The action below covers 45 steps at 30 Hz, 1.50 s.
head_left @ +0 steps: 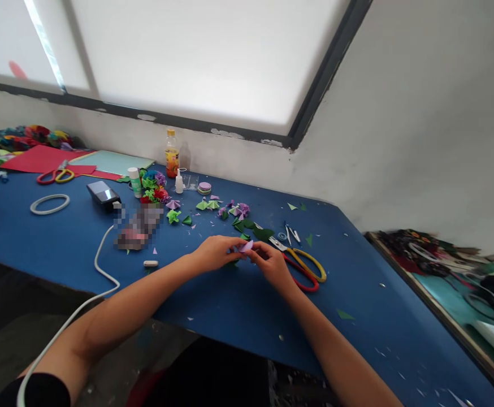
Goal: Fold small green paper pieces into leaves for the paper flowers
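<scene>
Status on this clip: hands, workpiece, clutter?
Left hand and right hand both holding lilac paper piece. Scissors close beside right hand. Green paper pieces just beyond.

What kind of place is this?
Probably a craft room or workshop: on the blue table there are big scissors, what looks like a glue stick, and cut green paper scraps. I can't tell whether it's in a school.
</scene>
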{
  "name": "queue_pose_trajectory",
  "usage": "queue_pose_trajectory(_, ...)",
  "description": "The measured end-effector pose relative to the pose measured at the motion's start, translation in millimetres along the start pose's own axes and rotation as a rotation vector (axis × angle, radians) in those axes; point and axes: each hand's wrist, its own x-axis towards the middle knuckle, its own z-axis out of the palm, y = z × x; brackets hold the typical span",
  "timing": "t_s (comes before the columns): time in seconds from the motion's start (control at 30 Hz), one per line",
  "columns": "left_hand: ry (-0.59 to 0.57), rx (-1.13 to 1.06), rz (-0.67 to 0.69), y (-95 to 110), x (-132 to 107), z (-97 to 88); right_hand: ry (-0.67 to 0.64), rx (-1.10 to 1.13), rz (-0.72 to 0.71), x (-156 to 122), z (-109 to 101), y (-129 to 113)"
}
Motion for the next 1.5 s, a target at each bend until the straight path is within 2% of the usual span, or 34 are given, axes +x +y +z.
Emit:
queue_pose_trajectory(0.23, -0.032, -0.407, -0.072, -3.6, 1.9, 5.4, 0.009, 0.022, 0.007, 0.7, -1.2, 6.4)
queue_pose_trajectory(0.37, -0.037, -0.569, -0.091, -0.9, 2.2, 5.6, 0.005, 0.024, -0.008, 0.3, -1.2, 6.6)
queue_pose_trajectory(0.47, -0.011, -0.599, -0.093, 2.4, 1.9, 3.1, 0.01, 0.01, -0.03, -1.3, -1.0, 4.2)
queue_pose_trajectory(0.63, 0.034, -0.539, -0.171, 4.1, 1.8, -1.5, 0.077, -0.004, -0.046, -4.0, 1.8, 1.0)
queue_pose_trajectory(0.8, -0.034, -0.577, -0.204, 0.7, 1.4, 0.4, 0.152, 0.018, -0.066, -3.8, 3.8, 1.4)
queue_pose_trajectory(0.9, -0.104, -0.661, -0.237, 1.2, 1.3, 3.1, 0.126, 0.016, -0.087, -4.0, 3.6, 0.9)
queue_pose_trajectory(1.0, -0.126, -0.765, -0.305, 3.0, 1.9, 4.7, 0.12, -0.015, -0.141, -4.9, 3.3, 0.4)
queue_pose_trajectory(1.23, -0.134, -1.041, -0.42, -0.8, 3.3, 2.8, 0.076, -0.151, -0.452, -4.8, 0.2, 5.9)
queue_pose_trajectory(1.33, -0.16, -1.159, -0.427, -1.3, 3.2, 1.1, 0.093, -0.223, -0.481, -4.4, -2.8, 7.6)
queue_pose_trajectory(1.5, -0.111, -1.07, -0.423, 1.2, 2.1, 0.6, 0.076, -0.228, -0.43, -5.7, -4.4, 2.5)
